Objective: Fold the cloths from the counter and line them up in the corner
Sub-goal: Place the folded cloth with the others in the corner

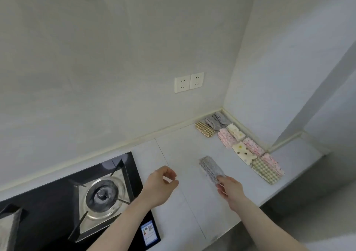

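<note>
A pale grey wall (115,48) fills most of the view and meets a second wall at a corner on the right. Below it runs the white table (185,150), with a black gas hob (63,208) set into its left part. Folded cloths (240,146) lie in a row along the right-hand wall, from the corner outward, touching one another: checked, grey, pink-flowered and cream-spotted ones. A double wall socket (189,82) sits above the table. The right hand (232,190) pinches the near end of a folded grey cloth (212,168), which lies out over the table, apart from the row. The left hand (159,183) hovers beside the hob, fingers loosely curled, holding nothing.
</note>
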Tool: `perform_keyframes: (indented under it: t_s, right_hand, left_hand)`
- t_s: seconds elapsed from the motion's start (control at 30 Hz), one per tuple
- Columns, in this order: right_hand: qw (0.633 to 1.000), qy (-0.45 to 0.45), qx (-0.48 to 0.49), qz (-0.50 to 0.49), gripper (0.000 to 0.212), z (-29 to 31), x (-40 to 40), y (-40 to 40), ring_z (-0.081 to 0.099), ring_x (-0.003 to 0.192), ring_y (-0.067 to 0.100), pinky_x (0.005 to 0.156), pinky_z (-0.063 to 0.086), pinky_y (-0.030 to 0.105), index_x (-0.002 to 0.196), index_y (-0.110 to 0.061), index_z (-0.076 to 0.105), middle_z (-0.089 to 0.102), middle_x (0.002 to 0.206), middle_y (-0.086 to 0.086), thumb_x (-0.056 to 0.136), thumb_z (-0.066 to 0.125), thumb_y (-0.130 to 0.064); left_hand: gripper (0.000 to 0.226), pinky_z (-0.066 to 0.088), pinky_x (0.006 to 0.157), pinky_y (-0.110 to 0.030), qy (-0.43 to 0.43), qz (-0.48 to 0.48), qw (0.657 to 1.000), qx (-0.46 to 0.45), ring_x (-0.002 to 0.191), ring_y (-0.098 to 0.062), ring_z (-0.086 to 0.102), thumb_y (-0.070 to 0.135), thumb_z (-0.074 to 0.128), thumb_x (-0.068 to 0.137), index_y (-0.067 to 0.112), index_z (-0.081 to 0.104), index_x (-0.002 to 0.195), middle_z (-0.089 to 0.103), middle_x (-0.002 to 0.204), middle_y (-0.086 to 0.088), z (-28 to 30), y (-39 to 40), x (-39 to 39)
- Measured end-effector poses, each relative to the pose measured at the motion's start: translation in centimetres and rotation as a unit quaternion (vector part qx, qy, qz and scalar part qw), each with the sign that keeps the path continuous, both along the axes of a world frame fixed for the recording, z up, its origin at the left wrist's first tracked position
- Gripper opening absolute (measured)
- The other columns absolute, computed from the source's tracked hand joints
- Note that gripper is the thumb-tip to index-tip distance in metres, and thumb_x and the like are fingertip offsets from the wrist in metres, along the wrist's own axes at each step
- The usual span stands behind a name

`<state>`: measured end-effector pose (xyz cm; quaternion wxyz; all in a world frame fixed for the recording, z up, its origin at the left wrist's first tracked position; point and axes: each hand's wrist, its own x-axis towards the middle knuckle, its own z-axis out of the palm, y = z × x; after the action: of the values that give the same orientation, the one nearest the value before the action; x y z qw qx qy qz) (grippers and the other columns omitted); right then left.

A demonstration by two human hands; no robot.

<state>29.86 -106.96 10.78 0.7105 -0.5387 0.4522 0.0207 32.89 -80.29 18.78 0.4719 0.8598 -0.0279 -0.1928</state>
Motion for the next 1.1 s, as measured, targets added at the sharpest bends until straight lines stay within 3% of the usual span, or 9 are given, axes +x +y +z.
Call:
perform_keyframes:
  t_s: [0.3,0.47,0.53,0.63,0.73,0.8,0.9,0.97,1.1]
  right_hand:
    - [0.997,0.060,-0.038,0.036,0.008,-5.0,10.5,-8.1,0.056,0.061,0.018,0.059,0.045,0.028,0.096,-0.002,0.067,0.060,0.073,0.009,0.096,0.067,-0.010]
    - [0.994,0.044,-0.052,0.087,0.034,-6.4,15.5,-11.4,0.037,0.030,0.010,0.032,0.025,0.020,0.070,-0.015,0.044,0.043,0.045,-0.001,0.102,0.051,-0.004]
    - [0.991,0.053,-0.062,0.105,0.026,-6.4,17.5,-12.4,0.051,0.043,0.012,0.042,0.044,0.022,0.076,-0.013,0.049,0.052,0.059,0.003,0.100,0.053,-0.003]
    - [0.989,0.068,-0.065,0.113,0.018,-6.8,19.4,-13.0,0.050,0.048,0.020,0.042,0.044,0.024,0.085,-0.011,0.050,0.047,0.077,0.011,0.083,0.062,0.002]
    - [0.978,0.088,-0.123,0.140,0.028,-8.6,19.6,-13.1,0.068,0.082,0.030,0.077,0.063,0.044,0.111,-0.011,0.056,0.063,0.100,0.015,0.084,0.065,-0.011]
    - [0.976,0.085,-0.154,0.131,0.042,-9.2,19.2,-12.3,0.067,0.096,0.031,0.089,0.059,0.046,0.124,-0.011,0.054,0.064,0.114,0.013,0.084,0.065,-0.021]
    - [0.991,0.025,-0.100,0.081,0.027,-9.5,19.7,-11.5,0.060,0.109,0.027,0.089,0.049,0.037,0.126,-0.019,0.051,0.058,0.128,0.009,0.099,0.054,-0.020]
    - [0.994,0.023,-0.104,0.023,0.037,-9.5,20.2,-10.8,0.052,0.127,0.026,0.095,0.040,0.033,0.142,-0.011,0.049,0.054,0.140,0.007,0.107,0.040,-0.015]
    - [0.978,0.083,-0.187,0.034,0.045,-6.0,18.6,-8.7,0.050,0.133,0.035,0.106,0.042,0.038,0.147,0.001,0.047,0.053,0.144,0.018,0.103,0.051,-0.010]
  left_hand:
    - [0.011,0.048,0.053,-0.012,-0.010,0.067,0.997,0.040,0.074,-0.007,0.064,0.026,0.071,0.093,0.030,0.066,0.101,0.064,0.112,0.018,-0.3,-3.4,4.9]
    - [0.010,0.047,0.056,-0.013,0.002,0.087,0.995,0.048,0.067,-0.001,0.063,0.028,0.070,0.093,0.034,0.065,0.100,0.064,0.113,0.018,-1.0,-4.6,5.6]
    - [0.010,0.045,0.055,-0.012,0.004,0.096,0.994,0.050,0.063,-0.001,0.061,0.027,0.071,0.093,0.033,0.066,0.100,0.065,0.111,0.016,-1.1,-5.0,5.8]
    - [0.010,0.046,0.056,-0.013,0.005,0.103,0.993,0.054,0.064,-0.003,0.062,0.028,0.072,0.093,0.032,0.066,0.100,0.065,0.110,0.016,-1.3,-5.5,6.2]
    - [0.010,0.047,0.056,-0.013,0.015,0.114,0.992,0.053,0.069,-0.007,0.064,0.027,0.072,0.093,0.032,0.067,0.100,0.066,0.109,0.016,-1.6,-5.8,6.2]
    - [0.010,0.049,0.056,-0.014,0.020,0.117,0.991,0.053,0.070,-0.010,0.065,0.027,0.073,0.092,0.032,0.067,0.100,0.066,0.110,0.016,-1.9,-5.8,6.0]
    - [0.011,0.048,0.054,-0.015,0.028,0.124,0.990,0.057,0.058,-0.005,0.059,0.025,0.073,0.092,0.031,0.068,0.099,0.067,0.103,0.012,-2.3,-5.4,5.5]
    - [0.011,0.048,0.054,-0.016,0.028,0.130,0.989,0.064,0.059,-0.007,0.060,0.025,0.073,0.091,0.032,0.068,0.098,0.067,0.103,0.013,-2.5,-4.9,5.3]
    - [0.011,0.050,0.056,-0.018,0.027,0.146,0.987,0.068,0.058,-0.008,0.060,0.027,0.074,0.091,0.033,0.068,0.098,0.070,0.097,0.010,-2.2,-3.4,4.1]
